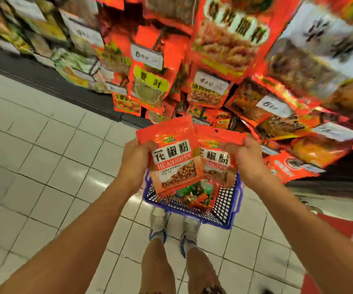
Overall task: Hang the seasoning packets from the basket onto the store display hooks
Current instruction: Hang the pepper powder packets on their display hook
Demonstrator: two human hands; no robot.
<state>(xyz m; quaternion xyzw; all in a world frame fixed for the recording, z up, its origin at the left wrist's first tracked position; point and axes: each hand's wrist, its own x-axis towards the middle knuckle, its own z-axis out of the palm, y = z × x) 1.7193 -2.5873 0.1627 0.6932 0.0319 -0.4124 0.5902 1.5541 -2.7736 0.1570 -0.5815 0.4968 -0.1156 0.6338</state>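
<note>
Head view. We note two red seasoning packets held up side by side above the blue basket [228,200], which stands on the tiled floor [44,166] just ahead of the person's shoes. The left hand [136,160] has its grip curled round the left edge of the nearer packet [174,158]; the right hand [246,160] pinches the right edge of the second packet [218,158], which sits partly behind the first. Both grips are pressed onto their packets, neither spread.

Each packet stands with its long axis roughly upright, the top edge pointing away from the person toward the display [209,85] of hanging red packets on the far side. The hang holes and the hooks themselves are too blurred for us to make out. We judge that the coming move turns on this: the packet tops already face the display, so each needs lifting up and away onto a hook. The display spreads mainly to the far right, so the right hand appears the nearer. More packets remain in the basket.
</note>
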